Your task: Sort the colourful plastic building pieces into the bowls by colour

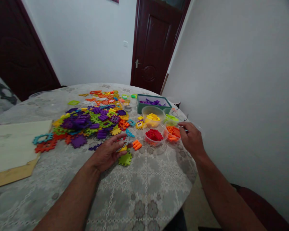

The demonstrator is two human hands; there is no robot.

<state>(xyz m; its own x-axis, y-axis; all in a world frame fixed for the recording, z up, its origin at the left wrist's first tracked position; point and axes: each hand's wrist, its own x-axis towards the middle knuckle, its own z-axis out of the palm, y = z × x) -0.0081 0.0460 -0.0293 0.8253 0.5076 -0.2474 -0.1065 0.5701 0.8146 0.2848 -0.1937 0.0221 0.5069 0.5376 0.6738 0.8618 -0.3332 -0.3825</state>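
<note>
At the far left, a pale board (14, 150) with a wooden edge lies on the round desk (139, 192), which has a grey patterned cloth. To its right spreads a heap of plastic gear pieces (91, 120), toothed and flat, in purple, green and orange. The left hand (108, 152) curves around a small yellow piece (122, 148), above a flat green gear (124, 159); whether it grips, I cannot tell. Just right lie orange bricks (136, 145), long axes slanting toward the near right. Further right, a clear bowl of red gears (154, 136) and a clear bowl of orange pieces (172, 133) sit beside the right hand (192, 138), well apart from the left, its fingertips pinched together on something too small to tell.
</note>
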